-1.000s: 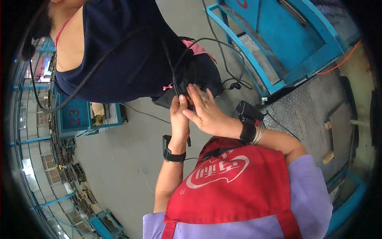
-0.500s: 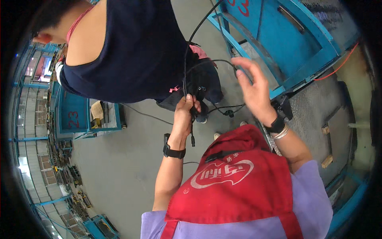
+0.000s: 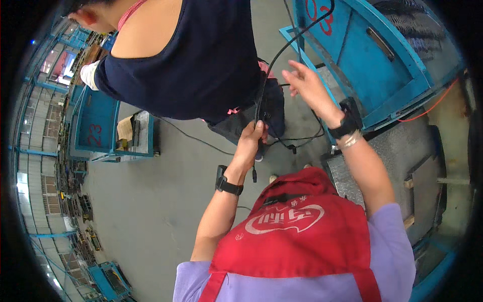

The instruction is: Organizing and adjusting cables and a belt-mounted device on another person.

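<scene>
My left hand (image 3: 251, 139) is closed around a black cable (image 3: 274, 59), which rises from my fingers in a curve toward the upper right. A short cable end with a black plug (image 3: 254, 176) dangles below that hand. Further right, my right hand (image 3: 313, 94) is raised with its fingers apart, holding nothing that I can see. Another stretch of cable passes close by its fingertips; whether they touch is unclear. Lower loops of cable, with a small black clip-like piece (image 3: 293, 149) on them, hang between my hands.
A person in a dark sleeveless top (image 3: 201, 60) stands close in front, facing away. A blue metal cart (image 3: 362, 60) stands at the upper right, beside a chequered metal plate (image 3: 387, 146). Another blue cart (image 3: 95, 126) is at the left. A cable (image 3: 188, 135) trails across the grey floor.
My left hand, still gripping the cable, has shifted slightly right. My right hand has moved up and left, its fingers now pointing more to the left. The view has shifted slightly too.
</scene>
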The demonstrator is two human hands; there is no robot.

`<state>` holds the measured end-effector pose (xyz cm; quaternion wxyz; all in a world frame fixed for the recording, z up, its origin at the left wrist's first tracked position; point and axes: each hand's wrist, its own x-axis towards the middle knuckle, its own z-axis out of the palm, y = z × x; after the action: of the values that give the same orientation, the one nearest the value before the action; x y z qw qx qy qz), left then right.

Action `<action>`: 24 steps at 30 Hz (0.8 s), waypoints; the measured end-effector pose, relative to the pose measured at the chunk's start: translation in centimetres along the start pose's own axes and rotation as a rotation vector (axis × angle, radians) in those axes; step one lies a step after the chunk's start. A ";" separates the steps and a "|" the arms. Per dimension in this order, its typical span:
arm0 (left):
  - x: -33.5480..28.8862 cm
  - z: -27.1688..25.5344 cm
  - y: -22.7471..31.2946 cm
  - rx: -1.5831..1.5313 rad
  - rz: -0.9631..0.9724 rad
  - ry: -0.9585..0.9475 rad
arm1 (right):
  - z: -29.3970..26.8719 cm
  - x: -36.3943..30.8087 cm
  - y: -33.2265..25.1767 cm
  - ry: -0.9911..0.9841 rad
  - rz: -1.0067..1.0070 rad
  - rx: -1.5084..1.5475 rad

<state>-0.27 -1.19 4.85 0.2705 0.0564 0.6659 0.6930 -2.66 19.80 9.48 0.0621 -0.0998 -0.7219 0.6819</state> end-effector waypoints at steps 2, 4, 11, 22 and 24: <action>-0.1 0.5 0.6 0.051 -0.010 -0.005 | 0.0 0.9 -1.0 -0.145 0.023 0.068; -0.1 0.5 1.0 0.078 -0.021 -0.024 | 0.1 1.5 -1.3 -0.214 0.036 0.202; 0.2 -0.6 0.2 0.052 -0.023 0.014 | -1.4 -1.7 -0.4 -0.222 0.025 0.511; 1.4 -0.5 -0.3 -0.095 -0.024 0.106 | -6.5 -6.0 0.5 0.109 -0.153 0.250; 0.9 0.1 0.5 -0.128 -0.043 0.130 | -6.0 -7.7 0.9 0.067 -0.016 0.282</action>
<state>-1.18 -0.66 5.08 0.2445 -0.0201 0.6375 0.7304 6.21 23.94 9.27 0.1051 -0.1070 -0.6173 0.7723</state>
